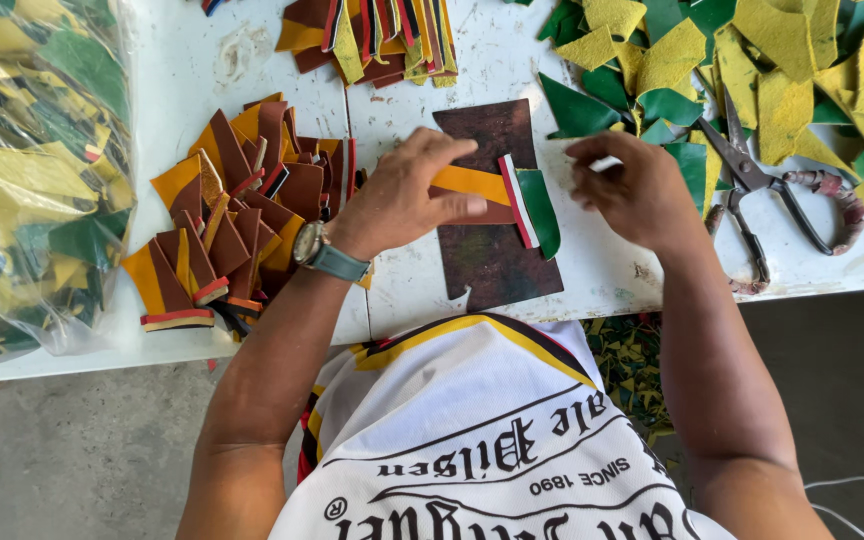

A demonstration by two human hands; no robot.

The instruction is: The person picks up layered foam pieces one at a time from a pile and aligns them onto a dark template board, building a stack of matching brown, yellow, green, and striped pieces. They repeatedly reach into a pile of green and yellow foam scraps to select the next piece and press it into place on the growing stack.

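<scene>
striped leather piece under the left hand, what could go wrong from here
1. The striped leather piece is pinned only by the left hand; if the fingers lift, its green end could shift off line.
2. The scissors lie open beside the right hand, which could brush the blades.

Head camera looks steeply down, close over the white table (512,70).

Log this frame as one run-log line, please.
left hand: pressing striped piece on dark board | right hand: beside piece, grip unclear | scissors: idle
</scene>
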